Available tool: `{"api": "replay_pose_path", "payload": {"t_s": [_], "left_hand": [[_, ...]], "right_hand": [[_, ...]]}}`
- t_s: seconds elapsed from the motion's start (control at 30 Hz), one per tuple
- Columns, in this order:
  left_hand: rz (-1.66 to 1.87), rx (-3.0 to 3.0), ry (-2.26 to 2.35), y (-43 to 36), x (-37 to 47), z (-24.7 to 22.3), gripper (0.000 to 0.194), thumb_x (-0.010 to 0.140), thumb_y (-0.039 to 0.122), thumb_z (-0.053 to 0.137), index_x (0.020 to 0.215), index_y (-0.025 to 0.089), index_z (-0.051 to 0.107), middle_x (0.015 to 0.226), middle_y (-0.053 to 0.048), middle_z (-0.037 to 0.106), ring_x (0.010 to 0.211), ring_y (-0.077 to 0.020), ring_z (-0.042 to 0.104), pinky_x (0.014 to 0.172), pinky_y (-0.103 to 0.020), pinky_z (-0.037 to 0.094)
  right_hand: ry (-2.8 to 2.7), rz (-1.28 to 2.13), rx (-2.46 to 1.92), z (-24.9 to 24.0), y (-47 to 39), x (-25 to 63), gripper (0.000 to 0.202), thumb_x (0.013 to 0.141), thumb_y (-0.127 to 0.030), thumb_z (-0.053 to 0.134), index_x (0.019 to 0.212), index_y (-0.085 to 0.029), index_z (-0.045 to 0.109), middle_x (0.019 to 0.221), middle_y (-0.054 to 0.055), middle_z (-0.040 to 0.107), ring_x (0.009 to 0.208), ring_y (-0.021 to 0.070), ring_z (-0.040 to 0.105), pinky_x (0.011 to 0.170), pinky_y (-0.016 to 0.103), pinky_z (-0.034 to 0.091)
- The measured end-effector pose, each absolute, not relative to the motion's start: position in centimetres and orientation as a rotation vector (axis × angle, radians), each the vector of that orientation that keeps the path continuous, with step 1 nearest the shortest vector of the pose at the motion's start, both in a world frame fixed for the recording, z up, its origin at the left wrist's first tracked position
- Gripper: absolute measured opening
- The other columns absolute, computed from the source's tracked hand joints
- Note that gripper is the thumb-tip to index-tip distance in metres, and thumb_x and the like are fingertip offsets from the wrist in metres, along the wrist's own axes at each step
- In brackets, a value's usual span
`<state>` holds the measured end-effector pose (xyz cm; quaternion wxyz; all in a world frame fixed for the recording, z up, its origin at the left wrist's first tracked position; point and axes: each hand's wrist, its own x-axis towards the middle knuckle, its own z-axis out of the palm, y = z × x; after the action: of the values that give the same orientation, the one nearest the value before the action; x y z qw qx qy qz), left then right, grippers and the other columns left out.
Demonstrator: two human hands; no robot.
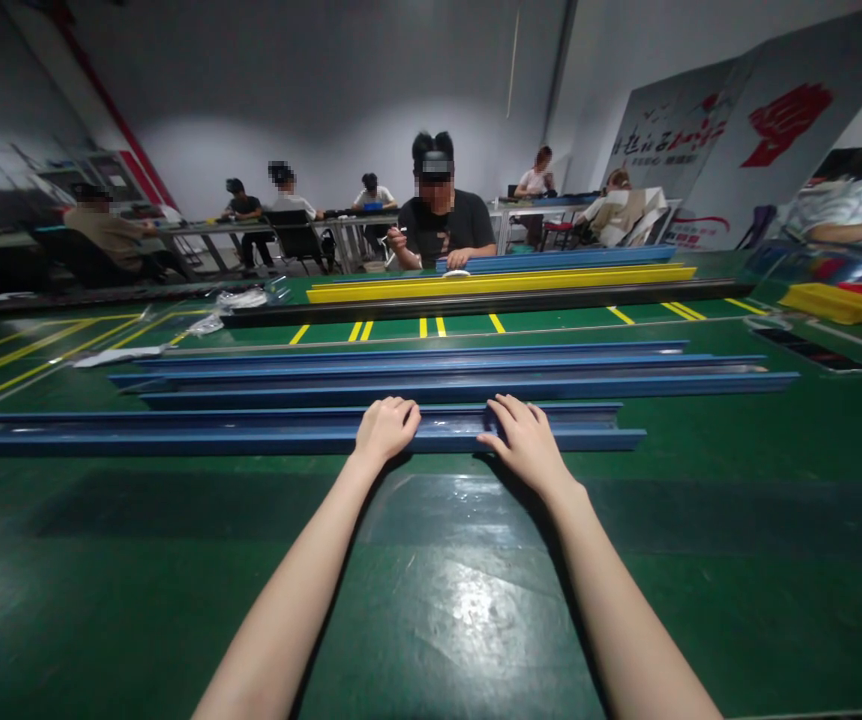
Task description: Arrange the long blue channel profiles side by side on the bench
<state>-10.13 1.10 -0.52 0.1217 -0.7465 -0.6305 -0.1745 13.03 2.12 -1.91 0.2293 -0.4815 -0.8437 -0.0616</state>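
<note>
A long blue channel, like a trough-shaped rail, lies crosswise on the green table in front of me. My left hand rests over it near the middle, fingers curled across the channel and partly hidden from view. Farther right on the same channel, my right hand grips it, with the thumb at the near wall and the fingers over the far one. A short glossy stretch of the channel's inside shows between the hands. Just beyond lie more blue channels, side by side.
A clear plastic strip lies on the green table nearer me. Yellow and black channels lie farther back, before a seated person. A phone and yellow tray are at right, crumpled plastic at left.
</note>
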Motion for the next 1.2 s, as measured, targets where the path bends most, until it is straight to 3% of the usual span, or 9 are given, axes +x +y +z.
{"api": "replay_pose_path", "payload": {"t_s": [0.3,0.5,0.8,1.2], "left_hand": [[-0.577,-2.194,-1.889,0.0,-16.3,-0.7,0.034,0.085,0.027,0.034,0.086,0.020,0.066,0.091,-0.004,0.069,0.087,-0.0187,0.061,0.078,-0.030,0.045],[-0.558,-2.201,-1.953,-0.3,-17.5,-0.3,0.034,0.085,0.029,0.032,0.087,0.021,0.065,0.093,-0.003,0.068,0.090,-0.0179,0.060,0.079,-0.028,0.044],[-0.492,-2.076,-1.935,-0.7,-14.2,-0.1,0.035,0.089,0.031,0.031,0.091,0.018,0.064,0.095,-0.006,0.067,0.090,-0.0201,0.059,0.080,-0.033,0.039],[-0.567,-2.163,-1.906,1.6,-3.3,-0.8,0.037,0.090,0.037,0.032,0.092,0.017,0.063,0.092,-0.008,0.065,0.089,-0.0207,0.056,0.079,-0.034,0.034]], "right_hand": [[-2.282,-0.189,-1.428,-2.2,2.6,15.0,0.065,0.075,-0.062,0.044,0.122,-0.017,0.048,0.124,0.013,0.052,0.119,0.0267,0.040,0.098,0.047,0.023],[-2.317,-0.213,-1.459,-1.9,2.4,15.0,0.067,0.073,-0.064,0.044,0.117,-0.014,0.051,0.117,0.014,0.056,0.109,0.0263,0.047,0.096,0.044,0.024],[-2.318,-0.274,-1.471,-2.4,2.6,14.7,0.064,0.077,-0.060,0.042,0.121,-0.013,0.048,0.122,0.015,0.052,0.112,0.0273,0.043,0.094,0.044,0.022],[-2.258,-0.192,-1.489,-2.6,2.6,14.5,0.061,0.078,-0.055,0.046,0.123,-0.015,0.046,0.126,0.013,0.050,0.119,0.0259,0.038,0.095,0.043,0.024]]}}
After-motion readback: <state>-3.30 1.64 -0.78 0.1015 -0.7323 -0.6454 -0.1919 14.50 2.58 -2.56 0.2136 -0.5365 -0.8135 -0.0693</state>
